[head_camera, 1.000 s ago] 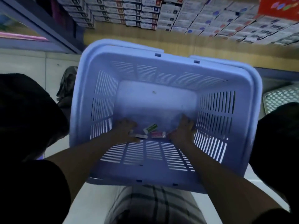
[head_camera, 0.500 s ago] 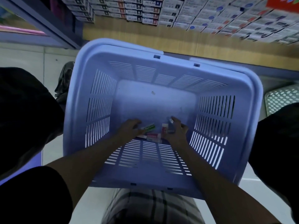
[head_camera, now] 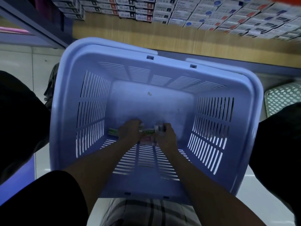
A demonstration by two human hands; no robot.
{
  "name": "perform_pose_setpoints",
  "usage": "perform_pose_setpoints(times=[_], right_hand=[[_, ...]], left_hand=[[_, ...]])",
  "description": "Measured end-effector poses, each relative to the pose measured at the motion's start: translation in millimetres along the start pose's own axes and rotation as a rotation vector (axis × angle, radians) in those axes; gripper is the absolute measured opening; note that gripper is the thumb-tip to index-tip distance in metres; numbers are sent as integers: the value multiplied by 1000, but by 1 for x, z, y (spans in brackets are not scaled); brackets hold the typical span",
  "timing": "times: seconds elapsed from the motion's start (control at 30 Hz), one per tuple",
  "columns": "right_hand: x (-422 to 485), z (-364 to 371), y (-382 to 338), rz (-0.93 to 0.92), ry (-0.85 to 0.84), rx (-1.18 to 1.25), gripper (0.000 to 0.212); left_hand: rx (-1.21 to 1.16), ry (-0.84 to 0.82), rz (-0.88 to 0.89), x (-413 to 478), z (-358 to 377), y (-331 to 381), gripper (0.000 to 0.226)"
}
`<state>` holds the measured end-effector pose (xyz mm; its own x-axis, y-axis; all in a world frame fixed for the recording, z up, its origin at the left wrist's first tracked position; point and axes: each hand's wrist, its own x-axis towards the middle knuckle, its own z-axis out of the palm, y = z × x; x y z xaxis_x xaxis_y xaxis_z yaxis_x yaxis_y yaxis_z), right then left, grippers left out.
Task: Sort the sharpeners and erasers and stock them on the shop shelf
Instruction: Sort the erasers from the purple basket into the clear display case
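Observation:
A lilac plastic basket (head_camera: 241,111) with slotted walls sits in front of me. Both my hands reach down to its floor at the near side. My left hand (head_camera: 130,132) has its fingers curled over a green-labelled eraser (head_camera: 147,131). Another green eraser (head_camera: 113,132) lies just left of that hand. My right hand (head_camera: 164,136) grips a small clear and dark item (head_camera: 160,128), possibly a sharpener. A pink-labelled eraser (head_camera: 146,141) lies between my wrists, partly hidden.
A wooden shelf edge (head_camera: 162,38) runs across behind the basket, with rows of small white boxes (head_camera: 211,13) stacked above it. A white perforated basket (head_camera: 283,101) stands at the right. Pale floor tiles (head_camera: 16,61) show at the left.
My hands have drawn together at the near side of the basket floor and gathered the small items between them. The view has shifted slightly downward.

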<state>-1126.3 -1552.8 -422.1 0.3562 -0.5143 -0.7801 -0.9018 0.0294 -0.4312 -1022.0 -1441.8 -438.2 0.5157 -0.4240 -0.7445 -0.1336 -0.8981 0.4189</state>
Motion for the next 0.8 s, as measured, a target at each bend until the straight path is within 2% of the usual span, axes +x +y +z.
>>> perform_pose_setpoints(times=[0.1,0.17,0.23,0.3,0.37,0.47,0.5,0.6,0.8], right_hand=[[1,-3,4,0,11,107,33],[1,-11,-1,35,-21,240,33],[0,-20,-11,112,-120,371,28],[0,-25,-19,128,-215,441,19],[-5,-31,-34,138,-264,493,8],[-17,-43,-57,144,-344,610,12],[-23,-50,-65,143,-383,657,12],[-38,-71,-81,88,-472,728,28],[-87,-123,-123,-166,-553,583,30]], left_hand=[[-64,-10,45,0,3,-8,49],[-182,-21,65,-3,0,-8,35],[-351,-64,38,-8,-9,-2,22],[-523,-99,-8,-13,-20,4,28],[-716,-141,-67,-21,-34,11,25],[-860,-204,-65,-34,-54,27,15],[-878,-224,-54,-40,-62,35,13],[-908,-289,-22,-60,-92,56,14],[-603,-426,144,-95,-177,90,12]])
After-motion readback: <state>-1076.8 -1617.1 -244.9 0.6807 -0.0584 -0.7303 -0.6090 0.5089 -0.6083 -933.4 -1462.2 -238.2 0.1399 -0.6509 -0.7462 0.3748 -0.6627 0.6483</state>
